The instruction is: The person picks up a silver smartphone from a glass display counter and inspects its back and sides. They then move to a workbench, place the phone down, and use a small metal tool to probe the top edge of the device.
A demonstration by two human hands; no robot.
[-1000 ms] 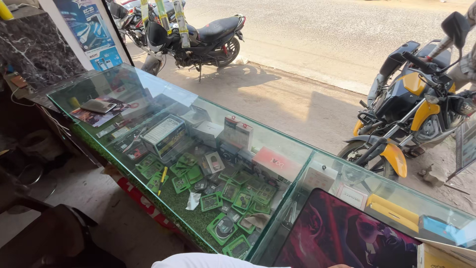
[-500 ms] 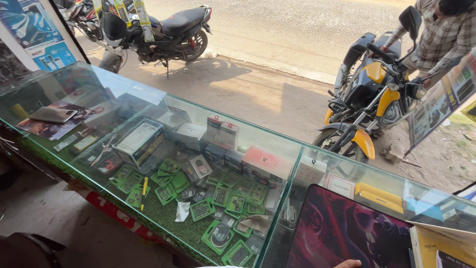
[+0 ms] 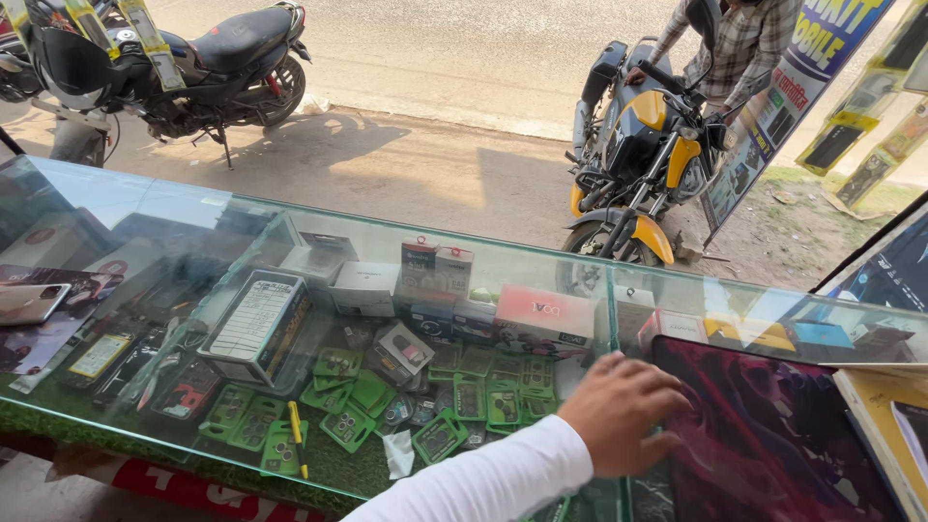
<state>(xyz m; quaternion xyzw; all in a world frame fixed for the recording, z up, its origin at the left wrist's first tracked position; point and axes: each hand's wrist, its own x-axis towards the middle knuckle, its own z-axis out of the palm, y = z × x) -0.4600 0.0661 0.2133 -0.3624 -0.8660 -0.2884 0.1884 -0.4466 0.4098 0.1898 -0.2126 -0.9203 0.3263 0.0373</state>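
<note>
Left hand (image 3: 619,411), white-sleeved, rests palm-down with its grip spread flat and holding nothing on the dark mat's (image 3: 773,435) left edge atop the glass worktop (image 3: 193,208), apparently steadying it; right hand unseen.

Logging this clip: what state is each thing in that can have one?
hand: open, fingers spread on the dark mat
dark mat: flat on the glass counter
glass counter: closed top, stocked inside
yellow motorcycle: upright, a person at it
black motorcycle: parked, riderless
</note>
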